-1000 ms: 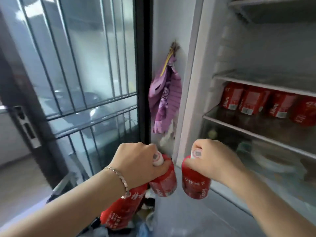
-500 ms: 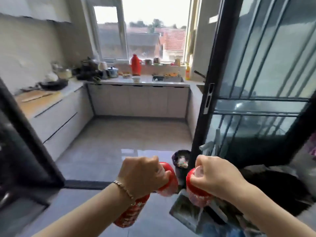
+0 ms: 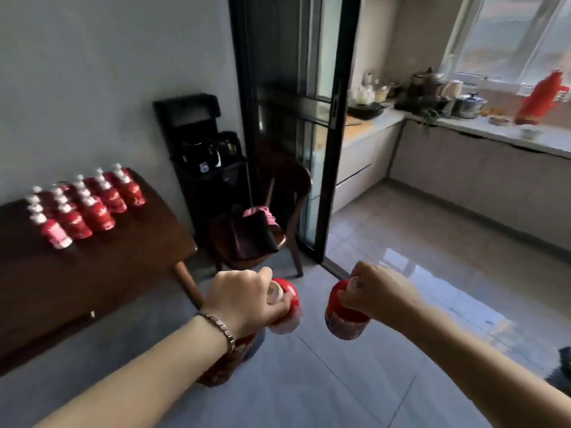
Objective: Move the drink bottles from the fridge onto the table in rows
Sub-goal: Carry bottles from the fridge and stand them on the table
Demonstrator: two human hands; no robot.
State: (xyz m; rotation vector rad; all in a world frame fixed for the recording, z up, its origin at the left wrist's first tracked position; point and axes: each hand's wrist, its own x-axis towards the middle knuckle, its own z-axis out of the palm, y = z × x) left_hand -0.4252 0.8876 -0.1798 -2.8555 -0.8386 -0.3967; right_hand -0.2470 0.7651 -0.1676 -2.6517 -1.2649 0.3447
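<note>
My left hand (image 3: 244, 299) grips two red drink bottles by their necks: one (image 3: 285, 307) sticks out to the right of the fist, the other (image 3: 227, 361) hangs below my wrist. One more red bottle (image 3: 344, 316) is held from the top by my right hand (image 3: 380, 293). Both hands are over the floor, to the right of the dark wooden table (image 3: 92, 273). Several red bottles with white caps (image 3: 89, 205) stand in rows on the table's far left part. The fridge is out of view.
A wooden chair (image 3: 262, 223) with dark and pink cloth on it stands just past the table's corner. Behind it are a black drinks machine (image 3: 200, 146) and a black-framed sliding door (image 3: 327, 134). The kitchen counter (image 3: 482, 128) runs along the right, over a glossy tiled floor.
The view has swung left from the fridge, past the kitchen, to the table. Both hands keep the same hold on the bottles.
</note>
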